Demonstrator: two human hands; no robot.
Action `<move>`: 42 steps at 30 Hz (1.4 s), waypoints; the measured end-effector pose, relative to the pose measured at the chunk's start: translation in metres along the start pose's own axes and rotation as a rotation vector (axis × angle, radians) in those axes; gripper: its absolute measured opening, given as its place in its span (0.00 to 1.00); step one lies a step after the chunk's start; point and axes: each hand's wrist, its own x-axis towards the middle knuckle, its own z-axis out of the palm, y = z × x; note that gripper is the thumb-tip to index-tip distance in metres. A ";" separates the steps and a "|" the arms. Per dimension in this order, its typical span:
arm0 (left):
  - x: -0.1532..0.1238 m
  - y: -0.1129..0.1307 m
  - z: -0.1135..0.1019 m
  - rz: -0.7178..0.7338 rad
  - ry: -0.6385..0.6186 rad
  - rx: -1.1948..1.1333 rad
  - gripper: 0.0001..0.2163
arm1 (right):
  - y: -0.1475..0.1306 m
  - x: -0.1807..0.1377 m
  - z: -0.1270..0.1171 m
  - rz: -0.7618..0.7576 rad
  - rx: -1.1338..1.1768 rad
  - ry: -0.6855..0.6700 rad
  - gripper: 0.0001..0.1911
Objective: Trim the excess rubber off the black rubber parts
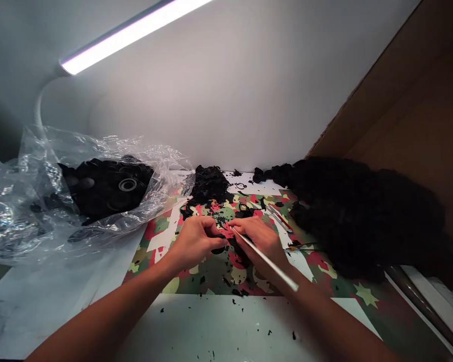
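Item: small black piece, rubber-like, just under the thumb of my left hand, over the middle of the camouflage-patterned sheet. Left thumb and forefinger stand narrow; whether they pinch the piece, I cannot tell.

Item: slim white rod, held in my right hand, fingers closed round its far end, its near end slanting back over my wrist. Whether it bears a blade or point, I cannot tell.

Risks, in my judgement: the rod slipping into my left fingertips, since both hands work so close; the piece dropping among the black scraps and being lost, dark on dark; a sleeveless forearm dragging scraps along the sheet.

Loose tools: red-handled tool, lying beyond my right hand, near the large black heap, which could slide over it if knocked.

Container: clear plastic bag, left, mouth open, holding black rings and discs, one ring with a pale rim uppermost. Soft-walled; a nudge might spill them.

Uncontained: small black heap, beside the bag.

Outermost: cardboard panel, right; lit strip lamp, above.
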 end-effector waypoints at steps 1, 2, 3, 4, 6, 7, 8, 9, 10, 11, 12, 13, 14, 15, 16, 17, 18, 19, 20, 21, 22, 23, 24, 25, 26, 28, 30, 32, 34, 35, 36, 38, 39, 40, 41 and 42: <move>0.000 0.000 0.000 -0.003 -0.001 0.003 0.13 | -0.001 0.000 -0.002 0.036 0.067 0.004 0.09; 0.000 0.000 0.000 -0.001 -0.004 0.006 0.12 | -0.002 0.001 -0.004 0.052 0.137 -0.001 0.10; 0.000 -0.001 0.000 0.005 -0.007 0.009 0.12 | -0.003 0.001 -0.006 0.052 0.198 -0.015 0.11; 0.000 -0.001 0.000 0.014 -0.011 0.010 0.11 | -0.004 0.001 -0.007 0.038 0.241 -0.028 0.11; 0.001 -0.001 0.000 0.025 -0.017 0.010 0.11 | -0.005 0.001 -0.008 0.005 0.274 -0.035 0.10; 0.001 -0.001 0.000 0.025 -0.021 0.009 0.10 | -0.005 0.002 -0.008 -0.008 0.274 -0.041 0.09; 0.001 0.000 0.000 0.022 -0.022 0.005 0.09 | -0.004 0.002 -0.008 -0.023 0.269 -0.051 0.08; 0.001 0.000 -0.001 0.018 -0.026 0.002 0.08 | -0.004 0.002 -0.008 -0.040 0.263 -0.062 0.07; 0.001 0.000 -0.001 0.013 -0.030 0.002 0.07 | -0.003 0.003 -0.008 -0.058 0.257 -0.073 0.07; 0.001 -0.001 -0.001 0.009 -0.034 0.001 0.06 | -0.002 0.003 -0.008 -0.082 0.248 -0.079 0.07; 0.001 -0.001 -0.001 0.007 -0.038 0.001 0.06 | -0.001 0.004 -0.007 -0.111 0.236 -0.081 0.07; 0.002 -0.002 -0.002 0.007 -0.042 0.004 0.06 | 0.000 0.004 -0.007 -0.142 0.219 -0.082 0.07; 0.002 -0.003 -0.002 0.009 -0.044 0.011 0.06 | 0.000 0.005 -0.006 -0.173 0.200 -0.081 0.07; 0.003 -0.004 -0.002 0.011 -0.044 0.017 0.06 | 0.001 0.005 -0.005 -0.205 0.179 -0.077 0.06; 0.003 -0.004 -0.002 0.013 -0.044 0.022 0.06 | 0.001 0.006 -0.005 -0.231 0.158 -0.072 0.07; 0.003 -0.005 -0.003 0.012 -0.044 0.025 0.06 | 0.001 0.006 -0.005 -0.245 0.140 -0.072 0.07; 0.003 -0.005 -0.003 0.010 -0.042 0.026 0.06 | 0.001 0.006 -0.005 -0.252 0.127 -0.075 0.07; 0.003 -0.005 -0.003 0.007 -0.041 0.026 0.05 | 0.001 0.006 -0.005 -0.254 0.118 -0.082 0.07; 0.004 -0.005 -0.003 0.004 -0.040 0.024 0.05 | 0.001 0.005 -0.005 -0.257 0.112 -0.095 0.07; 0.004 -0.005 -0.003 0.003 -0.038 0.025 0.05 | 0.001 0.005 -0.004 -0.260 0.105 -0.108 0.06; 0.004 -0.005 -0.003 0.004 -0.036 0.029 0.05 | 0.001 0.004 -0.004 -0.271 0.095 -0.120 0.06; 0.004 -0.006 -0.002 0.007 -0.034 0.033 0.06 | 0.001 0.003 -0.003 -0.291 0.078 -0.129 0.06; 0.004 -0.007 -0.002 0.012 -0.036 0.036 0.06 | 0.000 0.002 -0.003 -0.312 0.052 -0.135 0.07; 0.004 -0.007 -0.002 0.017 -0.039 0.036 0.06 | -0.001 0.001 -0.002 -0.328 0.020 -0.142 0.08; 0.005 -0.008 -0.002 0.020 -0.043 0.031 0.06 | -0.002 0.000 -0.001 -0.336 -0.010 -0.146 0.09; 0.005 -0.007 -0.002 0.014 -0.055 -0.008 0.08 | -0.004 0.000 -0.001 -0.309 -0.048 -0.143 0.11; 0.005 -0.004 -0.002 0.018 -0.047 -0.059 0.10 | -0.002 0.002 -0.002 -0.188 -0.051 -0.093 0.12; 0.004 0.001 -0.003 0.071 -0.018 -0.086 0.12 | 0.003 0.004 -0.006 0.031 -0.021 0.009 0.11; 0.003 0.005 -0.004 0.140 -0.003 -0.105 0.13 | 0.011 0.007 -0.012 0.273 0.055 0.113 0.09; 0.003 0.007 -0.004 0.163 -0.008 -0.122 0.13 | 0.015 0.008 -0.015 0.365 0.105 0.148 0.08; 0.003 0.007 -0.004 0.172 -0.018 -0.147 0.14 | 0.019 0.009 -0.017 0.427 0.153 0.173 0.09; 0.003 0.006 -0.003 0.173 -0.027 -0.201 0.17 | 0.025 0.010 -0.019 0.501 0.220 0.200 0.10; 0.004 0.004 -0.003 0.171 -0.029 -0.231 0.18 | 0.027 0.011 -0.019 0.527 0.244 0.206 0.11; 0.004 0.003 -0.003 0.166 -0.033 -0.266 0.19 | 0.028 0.010 -0.019 0.551 0.274 0.210 0.12; 0.005 0.001 -0.002 0.159 -0.041 -0.304 0.19 | 0.029 0.010 -0.019 0.575 0.313 0.207 0.12; 0.006 0.000 -0.002 0.153 -0.052 -0.342 0.20 | 0.029 0.010 -0.019 0.595 0.349 0.197 0.13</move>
